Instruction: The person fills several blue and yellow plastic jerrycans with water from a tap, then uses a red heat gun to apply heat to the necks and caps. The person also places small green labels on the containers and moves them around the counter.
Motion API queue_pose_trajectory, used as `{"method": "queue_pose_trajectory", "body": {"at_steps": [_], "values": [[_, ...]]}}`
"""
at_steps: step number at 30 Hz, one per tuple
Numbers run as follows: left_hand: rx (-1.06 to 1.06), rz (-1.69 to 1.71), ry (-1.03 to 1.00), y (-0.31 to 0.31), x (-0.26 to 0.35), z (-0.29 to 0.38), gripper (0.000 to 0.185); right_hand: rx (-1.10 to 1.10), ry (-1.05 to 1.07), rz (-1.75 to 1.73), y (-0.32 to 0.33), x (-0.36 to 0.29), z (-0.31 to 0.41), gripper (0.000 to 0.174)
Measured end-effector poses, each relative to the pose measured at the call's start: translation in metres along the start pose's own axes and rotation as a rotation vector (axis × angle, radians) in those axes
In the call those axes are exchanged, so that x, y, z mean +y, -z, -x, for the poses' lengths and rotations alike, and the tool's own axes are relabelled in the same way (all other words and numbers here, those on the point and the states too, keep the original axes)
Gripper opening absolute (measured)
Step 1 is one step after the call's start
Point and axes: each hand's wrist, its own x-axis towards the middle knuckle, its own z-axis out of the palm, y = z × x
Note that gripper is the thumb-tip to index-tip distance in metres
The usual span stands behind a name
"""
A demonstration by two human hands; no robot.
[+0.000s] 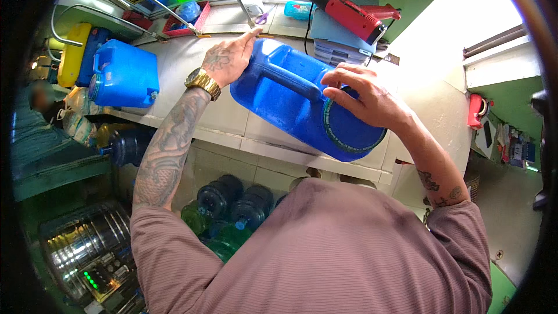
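Note:
A blue plastic water container with a moulded handle lies tilted on the tiled counter before me. Its large round cap has a dark printed seal band around it and faces towards me on the right. My left hand, with a gold watch on the wrist, holds the container's far left end. My right hand lies over the upper edge of the cap, its thumb and fingers bent near the handle's lower end; what its fingertips touch is partly hidden.
A red heat gun lies on plastic drawers behind the container. Purple scissors and a red basket sit along the back ledge. Another blue container stands left on the tiled counter. Several round bottles lie below.

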Motion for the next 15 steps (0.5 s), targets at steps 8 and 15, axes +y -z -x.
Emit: {"method": "queue_pose_trajectory", "body": {"at_steps": [8,15], "values": [[-0.494,0.283,0.412,0.047,0.015,-0.022,0.053,0.006,0.038,0.033,0.002,-0.006,-0.004,0.021],[-0.117,0.017,0.116,0.015,0.012,-0.012,0.052,0.013,0.051,-0.002,-0.001,0.001,-0.003,0.019]]}}
